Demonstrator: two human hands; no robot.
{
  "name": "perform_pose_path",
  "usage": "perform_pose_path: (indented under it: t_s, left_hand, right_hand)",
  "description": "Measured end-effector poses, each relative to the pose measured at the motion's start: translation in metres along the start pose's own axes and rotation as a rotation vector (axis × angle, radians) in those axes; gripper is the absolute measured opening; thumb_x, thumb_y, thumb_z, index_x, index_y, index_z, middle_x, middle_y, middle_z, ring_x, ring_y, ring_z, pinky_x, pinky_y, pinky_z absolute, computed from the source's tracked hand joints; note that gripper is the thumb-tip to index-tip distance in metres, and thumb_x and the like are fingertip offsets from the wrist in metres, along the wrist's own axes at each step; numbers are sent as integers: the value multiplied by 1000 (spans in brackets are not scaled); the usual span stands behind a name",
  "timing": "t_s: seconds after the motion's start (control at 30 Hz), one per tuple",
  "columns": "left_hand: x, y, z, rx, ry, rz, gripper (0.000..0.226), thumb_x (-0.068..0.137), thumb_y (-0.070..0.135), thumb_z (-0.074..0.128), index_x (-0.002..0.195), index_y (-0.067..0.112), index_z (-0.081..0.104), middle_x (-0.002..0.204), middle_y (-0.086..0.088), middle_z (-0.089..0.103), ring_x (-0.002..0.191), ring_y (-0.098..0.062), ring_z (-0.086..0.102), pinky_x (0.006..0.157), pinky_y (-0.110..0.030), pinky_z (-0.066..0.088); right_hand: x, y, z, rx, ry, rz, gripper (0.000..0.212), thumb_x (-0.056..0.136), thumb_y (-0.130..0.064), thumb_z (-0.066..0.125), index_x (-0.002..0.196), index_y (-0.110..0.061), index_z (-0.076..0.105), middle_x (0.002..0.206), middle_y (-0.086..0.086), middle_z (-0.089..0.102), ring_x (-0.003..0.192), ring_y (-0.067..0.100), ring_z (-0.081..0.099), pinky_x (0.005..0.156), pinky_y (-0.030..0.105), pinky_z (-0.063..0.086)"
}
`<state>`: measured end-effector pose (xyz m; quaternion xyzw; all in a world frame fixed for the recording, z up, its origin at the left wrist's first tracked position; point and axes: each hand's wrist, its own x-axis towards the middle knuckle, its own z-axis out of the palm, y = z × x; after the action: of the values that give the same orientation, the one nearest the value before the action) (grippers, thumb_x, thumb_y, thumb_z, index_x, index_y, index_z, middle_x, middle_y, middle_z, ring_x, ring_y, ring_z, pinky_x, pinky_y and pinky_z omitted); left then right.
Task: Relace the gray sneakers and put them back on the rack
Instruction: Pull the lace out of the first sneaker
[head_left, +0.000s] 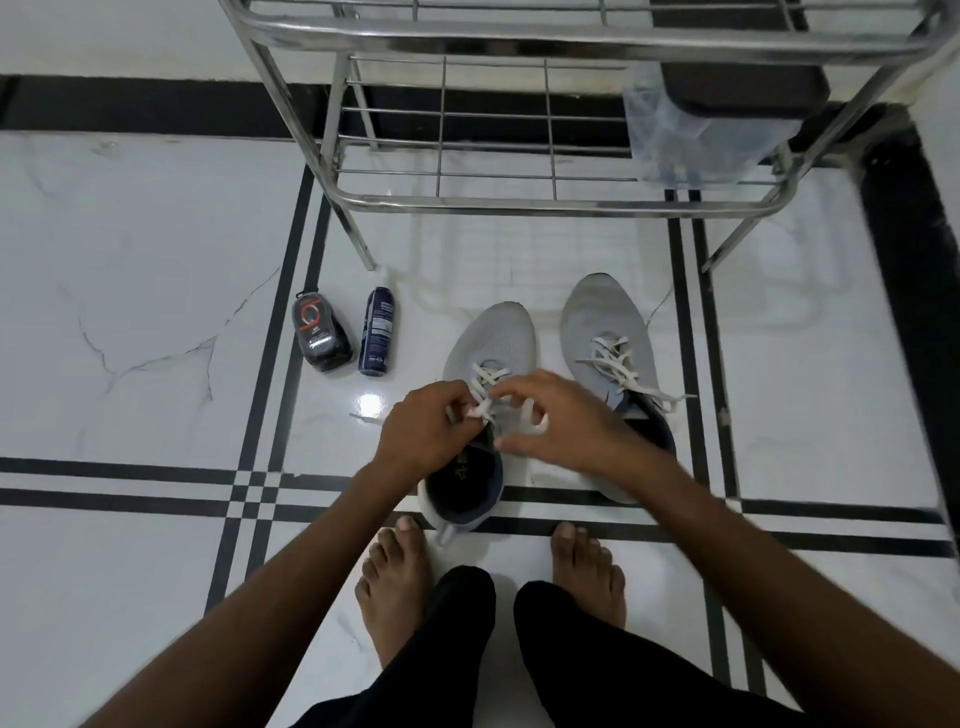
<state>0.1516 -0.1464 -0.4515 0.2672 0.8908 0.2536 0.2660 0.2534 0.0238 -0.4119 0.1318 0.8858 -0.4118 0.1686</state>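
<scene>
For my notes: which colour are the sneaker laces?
White laces, seen best in the head view.

Blue spray can (376, 332): white label text, illegible. Black bottle (318, 332): red ring mark, small print unreadable. No other legible text.

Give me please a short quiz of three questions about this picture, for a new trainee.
1. True or false: both sneakers are on the rack.
2. Which sneaker are the hands working on? A) left sneaker B) right sneaker
3. What does the left hand pinch?

Key: 1. false, both stand on the floor. 2. A. 3. The white lace; the right hand holds its other part.
</scene>
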Motion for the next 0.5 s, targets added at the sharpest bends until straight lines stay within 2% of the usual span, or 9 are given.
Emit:
perform_pose_path:
  t_s: [0.03,0.07,0.17,0.27,0.37,0.43,0.5]
  left_hand:
    - [2,-1,-1,-40,-36,16,16,85,34,71,80,26,58,83,10,64,79,-14,60,68,-31,45]
    - [3,-3,-2,-73,-74,37,13,86,32,71,81,26,60,83,9,66,80,-14,62,72,-32,47]
    - [9,-15,-7,-122,-145,97,6,87,23,70,85,27,68,86,11,70,83,-10,66,80,-35,53]
    - [7,-28,-8,-127,-183,109,9,89,20,69,85,28,69,87,15,71,83,-5,67,83,-39,55]
    - [1,-28,-3,-300,-180,96,9,90,17,69,94,25,70,90,11,72,83,-8,68,83,-40,56]
    - [-2,-24,2,-357,-153,104,12,86,21,75,94,28,71,93,10,72,82,-10,69,81,-41,57]
    - [-3,-21,6,-310,-113,143,17,81,32,78,95,32,69,95,14,70,84,-8,67,80,-40,56]
  right_hand:
    - [4,4,17,-54,-23,-12,52,82,-39,78,129,-34,56,116,-13,52,93,4,50,79,27,43]
    - [8,9,29,-62,9,-34,50,83,-38,77,127,-31,55,115,-11,49,94,5,48,78,27,41]
    - [18,17,35,77,143,-44,23,84,-32,77,101,-22,65,105,-7,51,91,7,54,77,25,44]
    - [19,14,29,182,191,-62,7,89,-25,73,89,-18,73,100,-2,63,91,9,61,82,26,49]
    - [15,5,13,292,262,1,16,95,-19,66,81,-16,74,73,0,71,63,14,67,65,36,56]
    - [12,-2,1,461,260,42,19,97,-16,62,81,-10,71,72,3,71,56,14,66,59,31,55]
    - [8,-14,-10,734,285,80,14,96,-12,62,86,-5,70,78,8,70,61,15,65,62,26,55]
